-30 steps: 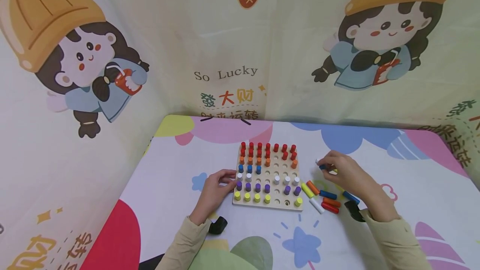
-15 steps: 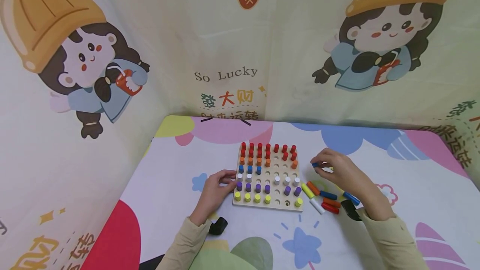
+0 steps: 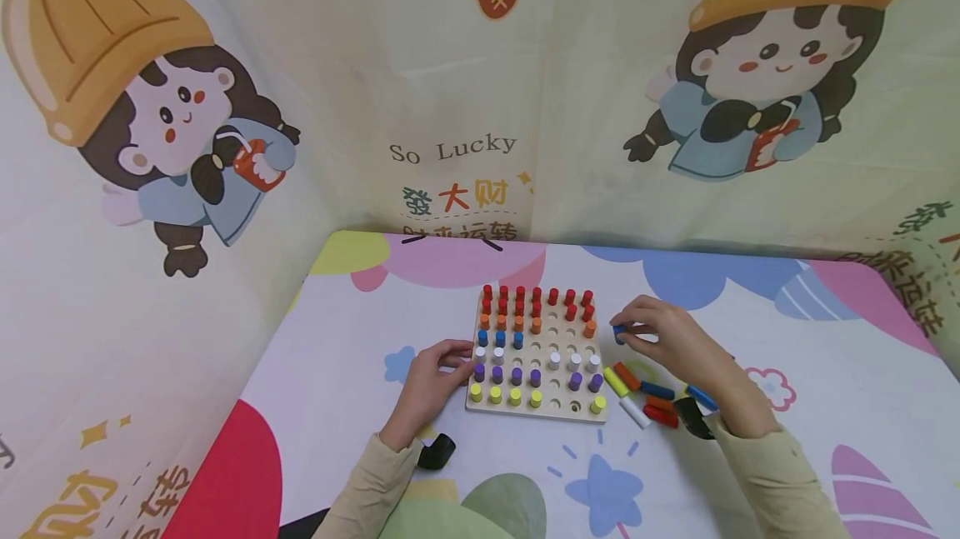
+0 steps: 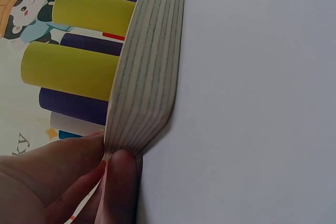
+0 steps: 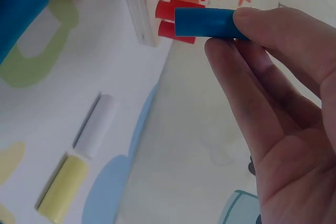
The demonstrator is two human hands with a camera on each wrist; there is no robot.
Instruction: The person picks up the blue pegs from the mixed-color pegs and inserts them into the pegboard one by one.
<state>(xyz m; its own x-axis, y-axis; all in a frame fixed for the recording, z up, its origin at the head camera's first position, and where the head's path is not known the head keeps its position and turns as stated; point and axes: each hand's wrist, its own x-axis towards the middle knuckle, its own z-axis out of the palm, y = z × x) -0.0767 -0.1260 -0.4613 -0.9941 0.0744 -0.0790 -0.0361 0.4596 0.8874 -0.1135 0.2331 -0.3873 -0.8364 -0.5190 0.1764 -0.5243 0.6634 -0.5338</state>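
Right hand point(image 3: 671, 341): thumb and fingers pinched a blue peg point(image 5: 205, 23), just beside the pegboard point(image 3: 543, 412)!
Left hand point(image 3: 431, 385): fingers clamped on the pegboard's edge.
Backdrop point(image 3: 585, 106): "So Lucky" read clear, 發大财 below.

Patterned table point(image 3: 337, 331), seemingly cloth-covered, wooden pegboard point(image 3: 525, 412), loose coloured pegs point(image 3: 657, 391)

Blue peg point(image 3: 618, 335) — pinched upright beside the wooden pegboard point(image 3: 543, 410) — flat, partly filled.

Fingers point(image 4: 58, 167) pinch the layered board point(image 4: 149, 72) near yellow pegs point(image 4: 71, 72) and purple pegs point(image 4: 73, 107).
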